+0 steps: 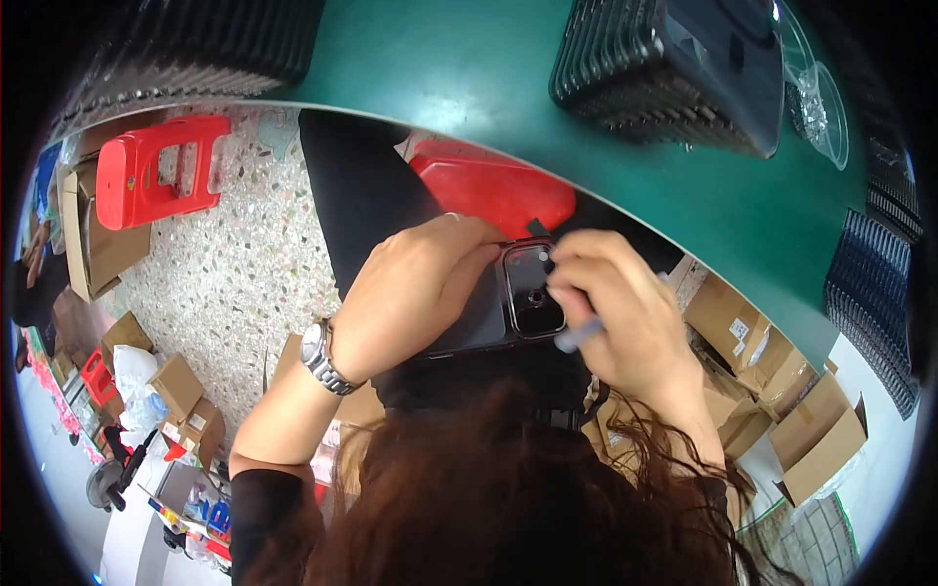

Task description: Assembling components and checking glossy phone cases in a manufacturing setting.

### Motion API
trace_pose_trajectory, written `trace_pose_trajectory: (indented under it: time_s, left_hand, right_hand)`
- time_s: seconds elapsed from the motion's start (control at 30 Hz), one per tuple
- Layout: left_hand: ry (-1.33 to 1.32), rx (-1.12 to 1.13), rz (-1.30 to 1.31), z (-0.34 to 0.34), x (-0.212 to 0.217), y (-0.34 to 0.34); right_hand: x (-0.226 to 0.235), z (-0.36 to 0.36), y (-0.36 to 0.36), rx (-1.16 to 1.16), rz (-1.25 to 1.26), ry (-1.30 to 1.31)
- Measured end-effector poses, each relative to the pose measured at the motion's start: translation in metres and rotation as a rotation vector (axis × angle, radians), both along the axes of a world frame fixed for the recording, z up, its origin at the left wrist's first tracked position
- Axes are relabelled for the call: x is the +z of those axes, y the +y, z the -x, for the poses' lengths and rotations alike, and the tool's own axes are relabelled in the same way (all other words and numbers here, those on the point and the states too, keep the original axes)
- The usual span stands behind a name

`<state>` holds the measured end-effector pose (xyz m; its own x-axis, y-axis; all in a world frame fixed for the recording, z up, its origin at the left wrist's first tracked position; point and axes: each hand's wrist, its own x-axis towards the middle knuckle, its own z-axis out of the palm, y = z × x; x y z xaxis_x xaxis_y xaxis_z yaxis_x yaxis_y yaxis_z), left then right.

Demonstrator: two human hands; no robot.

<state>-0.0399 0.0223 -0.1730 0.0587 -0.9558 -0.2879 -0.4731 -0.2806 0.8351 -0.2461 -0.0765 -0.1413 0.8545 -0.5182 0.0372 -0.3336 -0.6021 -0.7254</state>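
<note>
A dark phone case [477, 327] with a large rounded camera frame [535, 311] lies over my lap, just below the table edge. My left hand [403, 293], with a metal watch [327, 359] on its wrist, is closed on the case's left and top side. At the camera frame's right edge, the fingers of my right hand [630, 317] are curled and pressed together. A greyish-blue piece [579, 335] shows at one of its fingertips, blurred. Whatever these fingers pinch is too small or hidden to name. A tiny bright spot [543, 256] shows on the frame near them.
On the green table [459, 68] stand stacks of dark phone cases [674, 68], others [225, 44] at far left. A clear dish [813, 107] holds small shiny parts. A red stool [156, 176] and cardboard boxes [178, 386] stand left; more boxes [747, 337] lie right.
</note>
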Motion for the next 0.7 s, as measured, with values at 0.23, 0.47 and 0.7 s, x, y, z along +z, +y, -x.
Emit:
trace_pose_trajectory:
  time_s: [0.23,0.47,0.7]
  left_hand:
    - [-0.061,-0.100,-0.046,0.011,-0.009,0.013]
    - [-0.096,-0.105,-0.041,0.018,-0.018,0.016]
    - [-0.109,-0.135,-0.032,0.013,-0.032,0.017]
  right_hand:
    - [-0.037,-0.010,0.002,0.203,0.117,0.033]
    - [-0.043,-0.006,0.006,0.164,0.030,0.152]
    - [-0.065,-0.003,0.010,0.115,-0.260,0.214]
